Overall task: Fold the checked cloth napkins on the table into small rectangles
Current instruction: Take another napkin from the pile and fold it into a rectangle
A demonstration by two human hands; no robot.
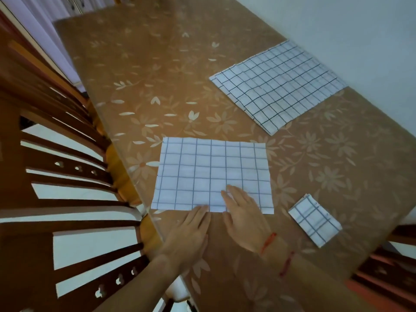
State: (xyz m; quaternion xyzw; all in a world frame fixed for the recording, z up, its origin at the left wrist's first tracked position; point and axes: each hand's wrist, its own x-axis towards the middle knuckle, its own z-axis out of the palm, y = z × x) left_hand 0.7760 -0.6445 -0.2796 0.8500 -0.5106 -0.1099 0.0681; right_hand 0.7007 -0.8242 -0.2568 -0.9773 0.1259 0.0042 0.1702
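Right hand: lying flat, fingers straight, pressing the near edge of the spread napkin.
Left hand: fingers straight, tips seemingly touching that edge.
Folded napkin: lying right of both hands.

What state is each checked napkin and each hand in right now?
Large white checked cloth napkin in front: lying flat, not yet small.
Stack of white checked cloth napkins: flat, layered.
Small white checked cloth napkin: folded into a rectangle.
Left hand: open, fingertips at the front napkin's near edge.
Right hand: open, flat on it.
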